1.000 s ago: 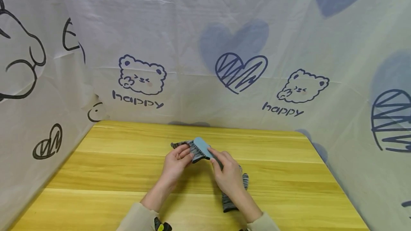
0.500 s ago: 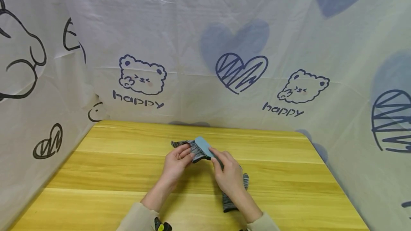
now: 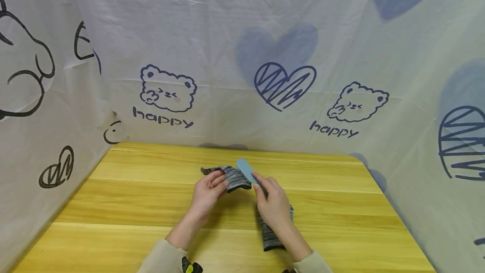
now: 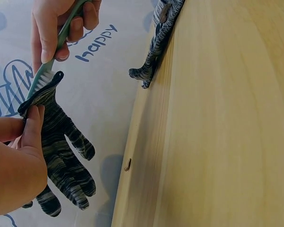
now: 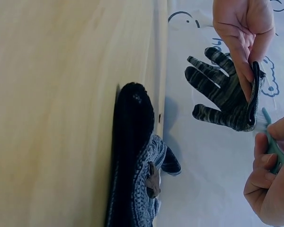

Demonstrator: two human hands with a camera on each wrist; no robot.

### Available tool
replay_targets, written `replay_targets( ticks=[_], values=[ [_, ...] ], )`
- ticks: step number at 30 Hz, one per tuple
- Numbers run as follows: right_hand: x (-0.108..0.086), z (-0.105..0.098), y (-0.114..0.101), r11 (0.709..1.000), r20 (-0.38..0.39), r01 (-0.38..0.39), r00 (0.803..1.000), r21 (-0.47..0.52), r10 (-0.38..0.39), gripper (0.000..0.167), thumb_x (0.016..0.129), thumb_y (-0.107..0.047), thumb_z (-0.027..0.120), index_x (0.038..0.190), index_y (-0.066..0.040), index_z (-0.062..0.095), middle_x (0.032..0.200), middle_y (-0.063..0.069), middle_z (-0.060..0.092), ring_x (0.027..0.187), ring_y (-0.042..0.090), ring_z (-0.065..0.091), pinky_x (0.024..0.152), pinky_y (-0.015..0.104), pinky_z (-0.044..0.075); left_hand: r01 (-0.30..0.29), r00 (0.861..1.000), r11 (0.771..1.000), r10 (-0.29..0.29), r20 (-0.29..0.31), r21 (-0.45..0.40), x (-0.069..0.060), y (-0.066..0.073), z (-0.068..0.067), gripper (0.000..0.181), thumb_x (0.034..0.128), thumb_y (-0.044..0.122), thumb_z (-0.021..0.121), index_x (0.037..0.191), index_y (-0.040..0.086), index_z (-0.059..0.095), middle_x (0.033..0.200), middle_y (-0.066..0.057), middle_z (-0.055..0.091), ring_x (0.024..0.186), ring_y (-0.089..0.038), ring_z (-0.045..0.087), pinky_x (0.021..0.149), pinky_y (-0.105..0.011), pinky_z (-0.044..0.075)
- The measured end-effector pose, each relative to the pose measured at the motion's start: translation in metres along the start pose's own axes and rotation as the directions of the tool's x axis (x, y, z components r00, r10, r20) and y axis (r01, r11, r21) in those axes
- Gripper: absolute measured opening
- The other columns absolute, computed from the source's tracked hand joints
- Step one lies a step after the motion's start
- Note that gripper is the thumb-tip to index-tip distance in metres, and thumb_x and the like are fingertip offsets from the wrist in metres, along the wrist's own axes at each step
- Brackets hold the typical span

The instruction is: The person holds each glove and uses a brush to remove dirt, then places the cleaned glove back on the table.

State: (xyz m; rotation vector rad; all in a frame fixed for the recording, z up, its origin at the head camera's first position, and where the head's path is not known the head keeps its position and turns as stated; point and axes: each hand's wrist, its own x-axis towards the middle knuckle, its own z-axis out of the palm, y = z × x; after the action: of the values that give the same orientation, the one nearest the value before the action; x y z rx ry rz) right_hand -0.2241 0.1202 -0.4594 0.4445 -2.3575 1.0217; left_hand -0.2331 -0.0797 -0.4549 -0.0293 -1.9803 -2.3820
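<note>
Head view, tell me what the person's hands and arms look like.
The left hand and right hand are bare. The left sleeve and right sleeve are light beige and stop short of the hands. A black piece with a yellow spot shows beside the left one; a dark sliver shows beside the right.

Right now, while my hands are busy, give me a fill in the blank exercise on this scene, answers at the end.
1. The right hand holds a brush whose bristles are ____ in color.
2. Counting the glove in the left hand, the pictures show ____ gloves.
3. The other glove lies on the table, nearer the ____ hand.
4. The word below the two bears on the backdrop is ____.

Missing words: white; two; right; happy.
</note>
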Motion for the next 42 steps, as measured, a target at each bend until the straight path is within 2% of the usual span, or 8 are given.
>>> replay_targets(
  ticks=[8,14,19,24,27,31,39,42],
  values=[
    [0.001,-0.004,0.005,0.999,-0.001,-0.048,0.999,0.008,0.048,0.036,0.1,-0.013,0.07,0.136,-0.015,0.071,0.095,0.004,0.069,0.063,0.009,0.045,0.053,0.025,0.038,-0.004,1.0,1.0,0.004,0.003,-0.005,0.001,-0.001,0.002,0.051,0.0987,-0.006,0.061,0.146,-0.016,0.046,0.144,-0.036,0.052,0.133,-0.041,0.055,0.083,-0.02,0.057],
    [0.012,-0.019,0.017,0.993,-0.026,-0.111,0.993,0.04,0.112,0.037,0.102,-0.013,0.067,0.139,-0.013,0.068,0.101,0.011,0.071,0.062,0.015,0.047,0.054,0.028,0.038,-0.013,1.0,1.0,0.014,0.013,-0.011,0.0,0.004,-0.002,0.054,0.0986,-0.007,0.059,0.148,-0.018,0.041,0.146,-0.039,0.048,0.136,-0.043,0.05,0.082,-0.019,0.055],
    [0.024,-0.041,0.033,0.976,-0.085,-0.201,0.975,0.08,0.207,0.037,0.103,-0.01,0.066,0.14,-0.01,0.067,0.118,0.021,0.072,0.088,0.031,0.066,0.072,0.042,0.054,-0.005,0.998,1.0,0.006,0.069,-0.011,-0.003,0.006,-0.008,0.057,0.099,-0.008,0.058,0.15,-0.019,0.036,0.149,-0.039,0.044,0.14,-0.046,0.044,0.088,-0.021,0.055],
    [0.029,-0.061,0.048,0.958,-0.104,-0.27,0.955,0.098,0.279,0.037,0.104,-0.008,0.063,0.141,-0.009,0.066,0.129,0.023,0.069,0.106,0.035,0.066,0.086,0.05,0.055,0.03,0.987,0.998,-0.037,0.154,0.049,-0.007,0.006,-0.015,0.06,0.0998,-0.006,0.06,0.152,-0.018,0.033,0.151,-0.038,0.042,0.142,-0.046,0.041,0.097,-0.031,0.056],
    [0.027,-0.068,0.055,0.956,-0.09,-0.279,0.954,0.087,0.286,0.037,0.105,-0.009,0.062,0.142,-0.009,0.065,0.132,0.022,0.068,0.107,0.034,0.066,0.086,0.048,0.055,0.037,0.971,0.993,-0.062,0.231,0.111,-0.009,0.005,-0.023,0.062,0.1015,-0.003,0.06,0.154,-0.017,0.03,0.153,-0.038,0.04,0.144,-0.046,0.039,0.104,-0.038,0.052],
    [0.022,-0.074,0.064,0.955,-0.05,-0.289,0.955,0.066,0.292,0.038,0.105,-0.009,0.062,0.143,-0.009,0.064,0.133,0.021,0.067,0.107,0.033,0.065,0.085,0.043,0.055,0.038,0.94,0.978,-0.106,0.325,0.207,-0.014,0.002,-0.034,0.063,0.1033,0.001,0.06,0.155,-0.017,0.029,0.154,-0.038,0.038,0.144,-0.048,0.039,0.106,-0.044,0.051],
    [0.021,-0.078,0.072,0.942,-0.003,-0.335,0.942,0.037,0.335,0.038,0.107,-0.013,0.06,0.145,-0.012,0.063,0.123,0.019,0.068,0.095,0.028,0.061,0.072,0.029,0.048,0.021,0.876,0.953,-0.163,0.455,0.302,-0.025,-0.003,-0.047,0.065,0.1006,0.006,0.066,0.15,-0.021,0.034,0.15,-0.04,0.043,0.139,-0.051,0.044,0.106,-0.042,0.051],
    [0.022,-0.079,0.073,0.939,0.016,-0.341,0.94,0.034,0.341,0.039,0.107,-0.014,0.06,0.146,-0.012,0.062,0.12,0.019,0.068,0.091,0.028,0.059,0.069,0.028,0.046,0.012,0.861,0.947,-0.174,0.478,0.322,-0.028,-0.008,-0.054,0.065,0.0989,0.003,0.065,0.147,-0.024,0.033,0.147,-0.042,0.044,0.138,-0.053,0.045,0.106,-0.042,0.05]
  ],
)
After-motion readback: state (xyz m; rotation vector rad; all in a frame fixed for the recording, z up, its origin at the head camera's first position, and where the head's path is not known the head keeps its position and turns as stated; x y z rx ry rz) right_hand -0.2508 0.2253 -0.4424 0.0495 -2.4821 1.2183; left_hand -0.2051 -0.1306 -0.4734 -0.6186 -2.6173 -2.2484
